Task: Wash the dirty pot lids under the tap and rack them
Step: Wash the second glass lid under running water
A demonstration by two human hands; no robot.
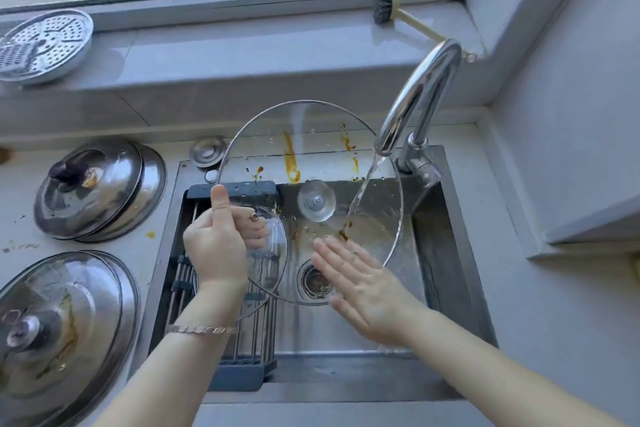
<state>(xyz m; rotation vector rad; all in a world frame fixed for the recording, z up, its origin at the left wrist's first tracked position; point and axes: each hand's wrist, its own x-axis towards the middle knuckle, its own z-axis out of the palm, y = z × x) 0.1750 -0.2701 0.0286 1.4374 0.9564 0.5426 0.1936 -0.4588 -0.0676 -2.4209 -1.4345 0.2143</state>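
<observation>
Left hand (214,250) grips the glass lid (316,200) over the sink (446,253); right hand (360,284) flat, seemingly touching it.

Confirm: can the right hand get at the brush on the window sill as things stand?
Probably yes. The right hand rests flat against the glass lid, gripping nothing. The brush lies uncovered on the sill; only the tap arches across the path, so go round it.

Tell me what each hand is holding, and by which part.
The left hand grips the large glass lid by its left rim. The right hand holds nothing; its flat fingers touch the lid.
</observation>
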